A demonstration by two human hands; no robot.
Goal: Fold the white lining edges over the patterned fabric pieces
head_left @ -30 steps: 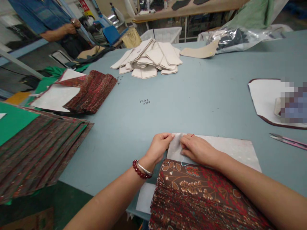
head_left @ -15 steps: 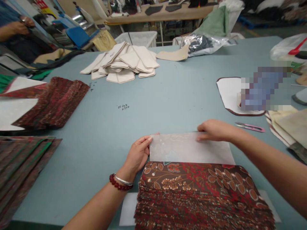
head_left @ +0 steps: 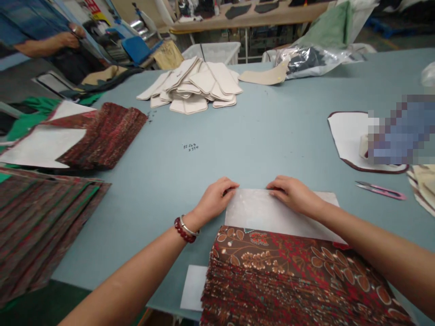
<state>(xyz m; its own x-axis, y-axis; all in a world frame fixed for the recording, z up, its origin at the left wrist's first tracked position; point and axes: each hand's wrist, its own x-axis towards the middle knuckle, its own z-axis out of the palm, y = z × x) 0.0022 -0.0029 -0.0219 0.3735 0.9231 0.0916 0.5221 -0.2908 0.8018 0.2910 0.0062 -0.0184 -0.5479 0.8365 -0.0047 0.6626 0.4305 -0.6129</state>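
Observation:
A whitish sheet [head_left: 253, 210] lies at the far edge of a thick stack of brown-and-red floral fabric pieces [head_left: 292, 280], partly over the tabletop. My left hand [head_left: 217, 195], with beaded and silver bracelets at its wrist, pinches the sheet's far left corner between thumb and fingers. Along the same far edge, my right hand [head_left: 290, 192] is closed in a pinch, its thumb on the sheet and its fingertips at the edge. The two hands are a short gap apart. Another white piece [head_left: 193, 287] sticks out from under the stack's left side.
Pink-handled thread snips [head_left: 380, 190] lie to the right, near a white panel with dark edging [head_left: 351, 136]. Cream padded pieces [head_left: 204, 83] are piled at the back. More patterned fabric stacks [head_left: 105, 136] stand on the left. A person [head_left: 50, 40] is at the far left.
My right hand has moved left along the sheet's far edge, closer to my left hand. My left hand has shifted its grip from the left side to the far corner. The view has turned left.

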